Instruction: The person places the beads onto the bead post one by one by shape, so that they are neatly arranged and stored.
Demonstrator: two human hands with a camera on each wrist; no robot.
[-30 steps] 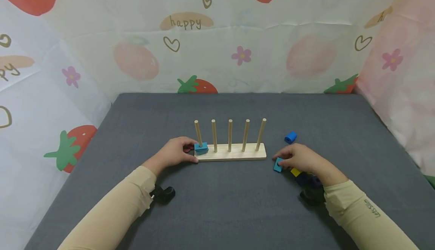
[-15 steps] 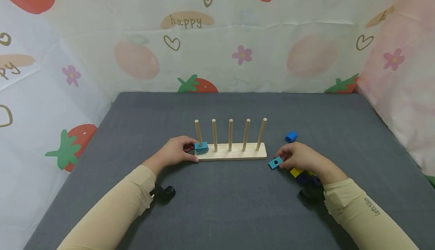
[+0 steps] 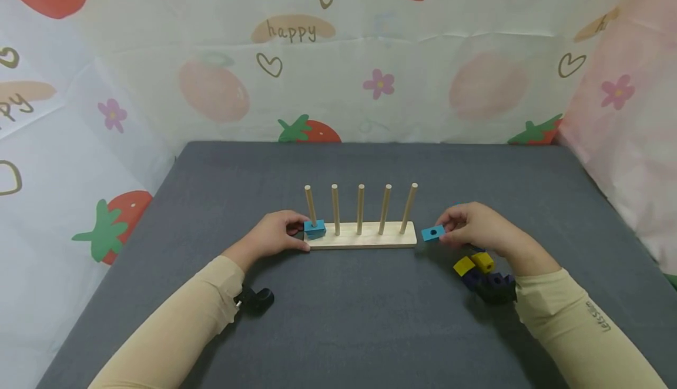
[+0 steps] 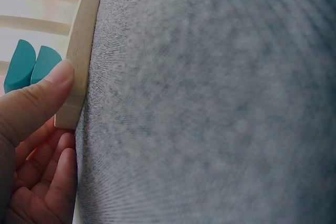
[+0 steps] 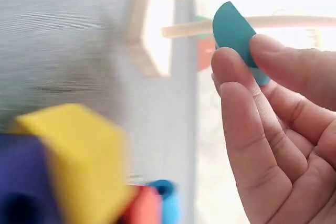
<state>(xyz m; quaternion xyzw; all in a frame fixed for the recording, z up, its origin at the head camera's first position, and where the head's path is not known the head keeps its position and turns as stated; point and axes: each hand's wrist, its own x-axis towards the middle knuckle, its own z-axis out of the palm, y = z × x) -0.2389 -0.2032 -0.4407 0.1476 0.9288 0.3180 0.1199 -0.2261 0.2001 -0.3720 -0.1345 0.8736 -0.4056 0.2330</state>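
Note:
A wooden peg stand [image 3: 351, 239] with several upright pegs sits mid-table. My left hand [image 3: 271, 236] grips its left end; in the left wrist view the thumb [image 4: 39, 98] presses the edge of the base and the fingers curl at its end. Two teal blocks [image 3: 315, 228] are stacked on the leftmost peg, rounded on one side in the left wrist view. Just off the stand's right end, my right hand [image 3: 478, 227] pinches another teal block [image 3: 428, 236] between thumb and fingers, its dark hole showing. In the right wrist view this block [image 5: 231, 30] has a half-round outline.
Near my right wrist lie yellow blocks [image 3: 463, 266] and dark blue blocks [image 3: 494, 281]. The right wrist view also has a red piece [image 5: 145, 205] and a blue cylinder [image 5: 169, 203] beside them. A patterned curtain [image 3: 370, 42] stands behind the grey table [image 3: 338, 330].
My right hand has lifted the teal block and moved up and away from me, turning it so its hole shows. More of the yellow blocks is uncovered. My left hand keeps its grip.

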